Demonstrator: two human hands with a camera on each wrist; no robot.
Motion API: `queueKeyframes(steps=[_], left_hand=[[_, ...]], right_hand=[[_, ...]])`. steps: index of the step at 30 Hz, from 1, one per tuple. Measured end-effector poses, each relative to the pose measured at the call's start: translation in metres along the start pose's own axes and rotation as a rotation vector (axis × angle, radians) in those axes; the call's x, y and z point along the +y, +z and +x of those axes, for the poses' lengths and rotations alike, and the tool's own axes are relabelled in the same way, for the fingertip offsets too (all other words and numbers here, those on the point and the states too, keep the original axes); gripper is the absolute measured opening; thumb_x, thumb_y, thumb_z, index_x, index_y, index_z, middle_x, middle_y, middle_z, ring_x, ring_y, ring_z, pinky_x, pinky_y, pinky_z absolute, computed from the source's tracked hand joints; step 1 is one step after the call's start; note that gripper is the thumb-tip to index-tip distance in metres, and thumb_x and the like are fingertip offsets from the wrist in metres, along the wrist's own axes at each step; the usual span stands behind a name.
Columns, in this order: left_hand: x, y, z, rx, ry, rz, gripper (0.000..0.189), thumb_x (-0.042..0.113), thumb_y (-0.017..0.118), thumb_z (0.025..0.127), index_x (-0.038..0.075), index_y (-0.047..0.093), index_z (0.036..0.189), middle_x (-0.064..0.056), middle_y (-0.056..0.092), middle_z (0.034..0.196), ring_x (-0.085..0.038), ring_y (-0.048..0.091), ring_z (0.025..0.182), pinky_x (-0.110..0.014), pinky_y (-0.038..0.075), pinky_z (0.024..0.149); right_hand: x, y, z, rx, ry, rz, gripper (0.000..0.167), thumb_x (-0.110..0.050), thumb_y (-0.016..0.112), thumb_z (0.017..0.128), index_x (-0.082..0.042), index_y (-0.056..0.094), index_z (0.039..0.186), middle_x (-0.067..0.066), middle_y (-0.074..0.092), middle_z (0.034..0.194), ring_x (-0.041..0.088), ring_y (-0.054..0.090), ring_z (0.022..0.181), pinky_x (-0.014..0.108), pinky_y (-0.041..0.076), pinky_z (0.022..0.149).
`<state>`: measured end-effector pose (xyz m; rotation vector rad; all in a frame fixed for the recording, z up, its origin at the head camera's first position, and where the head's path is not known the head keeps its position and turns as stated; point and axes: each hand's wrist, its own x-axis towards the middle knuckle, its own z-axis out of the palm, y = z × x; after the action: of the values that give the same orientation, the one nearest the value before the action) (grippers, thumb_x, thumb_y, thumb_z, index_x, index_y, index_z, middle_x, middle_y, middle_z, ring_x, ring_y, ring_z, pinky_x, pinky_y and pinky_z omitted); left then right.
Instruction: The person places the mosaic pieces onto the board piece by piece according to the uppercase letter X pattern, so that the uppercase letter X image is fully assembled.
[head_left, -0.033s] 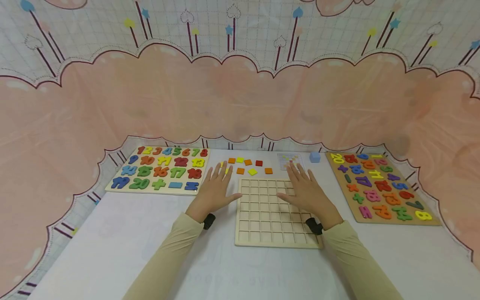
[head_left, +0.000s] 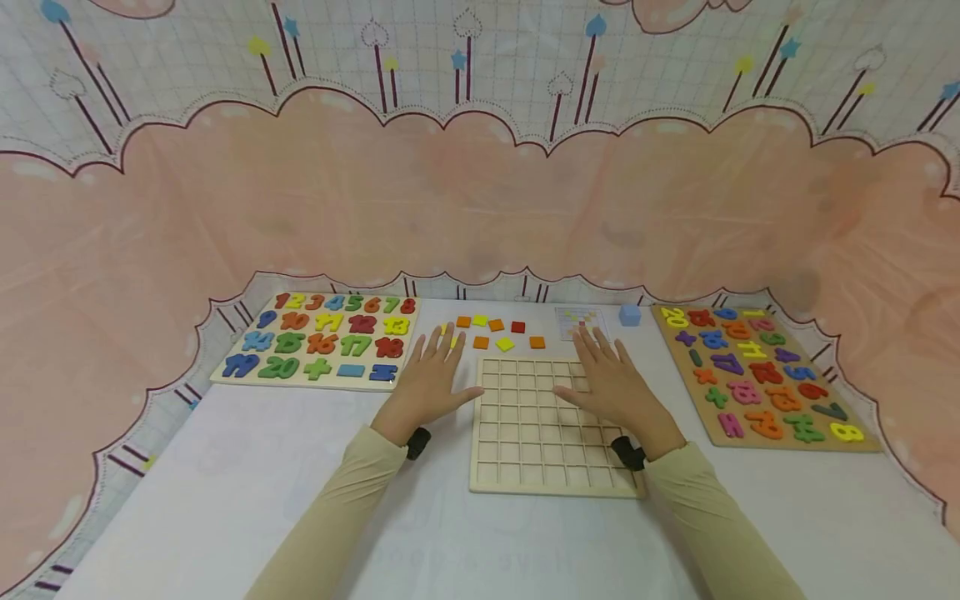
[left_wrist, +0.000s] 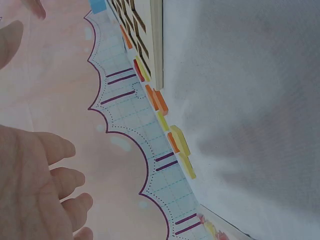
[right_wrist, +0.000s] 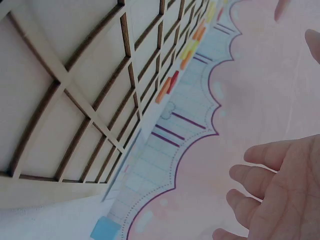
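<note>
My left hand hovers with fingers spread beside the left edge of a wooden grid board, and it holds nothing. Over that board's right part is my right hand, also spread and holding nothing; it hides some of the squares. Beyond the board lie several small square tiles, among them a red tile, an orange tile and a yellow tile. The left fingertips overlap a couple of yellow tiles in the head view. In the wrist views, the left palm and right palm appear with fingers extended.
A number puzzle board with coloured numerals lies at the left, and a second number board at the right. Behind the right hand are a printed card and a blue cube. A patterned cloth rises behind the white table.
</note>
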<state>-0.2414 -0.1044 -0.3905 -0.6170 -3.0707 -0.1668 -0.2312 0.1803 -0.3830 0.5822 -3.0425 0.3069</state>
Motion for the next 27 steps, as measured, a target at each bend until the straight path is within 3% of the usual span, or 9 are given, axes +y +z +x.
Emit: queueKeyframes(steps=[9,19,27], left_hand=[[-0.0024,-0.0018,-0.0001,0.01,0.003,0.01,0.09,0.062,0.046,0.089,0.006,0.011,0.151,-0.017,0.006,0.158,-0.034,0.004,0.146,-0.051,0.004,0.118],[0.0012,-0.0032,0.0019,-0.014,0.013,0.005,0.091,0.061,0.048,0.089,0.008,0.008,0.151,-0.015,0.0,0.159,-0.032,0.001,0.147,-0.049,0.002,0.118],[0.0057,0.0005,0.0013,-0.035,0.028,0.015,0.09,0.06,0.048,0.088,0.007,0.011,0.151,-0.015,0.005,0.158,-0.033,0.003,0.147,-0.05,0.004,0.118]], right_hand=[[-0.0007,0.001,0.0019,0.003,-0.029,-0.003,0.095,-0.058,0.051,0.088,0.0,0.009,0.15,0.017,0.006,0.158,0.036,0.003,0.146,0.057,0.005,0.115],[-0.0007,0.0013,0.002,-0.015,-0.051,-0.028,0.095,-0.056,0.053,0.088,0.0,0.009,0.15,0.018,0.005,0.158,0.036,0.004,0.146,0.057,0.006,0.115],[0.0011,0.0023,-0.0012,-0.036,-0.071,-0.028,0.095,-0.055,0.055,0.087,0.001,0.011,0.149,0.017,0.006,0.158,0.036,0.007,0.146,0.056,0.005,0.116]])
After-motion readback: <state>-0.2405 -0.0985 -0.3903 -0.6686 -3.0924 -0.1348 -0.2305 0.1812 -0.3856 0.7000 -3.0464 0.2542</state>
